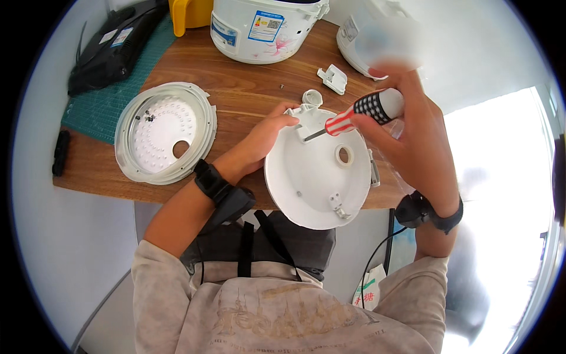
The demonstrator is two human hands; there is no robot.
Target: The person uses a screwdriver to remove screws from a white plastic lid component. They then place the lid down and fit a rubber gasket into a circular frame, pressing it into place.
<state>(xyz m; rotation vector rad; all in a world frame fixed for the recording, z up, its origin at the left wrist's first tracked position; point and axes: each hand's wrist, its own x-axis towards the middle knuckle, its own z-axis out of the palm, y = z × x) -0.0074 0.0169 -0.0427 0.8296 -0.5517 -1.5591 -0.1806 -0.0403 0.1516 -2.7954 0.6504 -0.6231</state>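
My left hand (272, 133) grips the far left edge of a round white plastic lid (300, 180), its inner side facing up, tilted over the table's front edge. In my right hand (415, 130) is a screwdriver (371, 111) with a red, white and black checked handle. Its metal shaft slants down to the left, and the tip meets the lid near the hinge end, beside my left fingers. The lid has a round ring-edged hole and a small metal-and-plastic latch piece (338, 203). Just beyond the lid stands a small white ring-shaped part (312, 98).
A round inner lid plate (165, 133) holding several small dark screws lies at left. Beyond are a white rice cooker body (265, 32), another white appliance (359, 41), a small white plastic piece (334, 79) and a yellow container (191, 15). A black bag-like item (112, 53) rests on a green cutting mat (94, 118).
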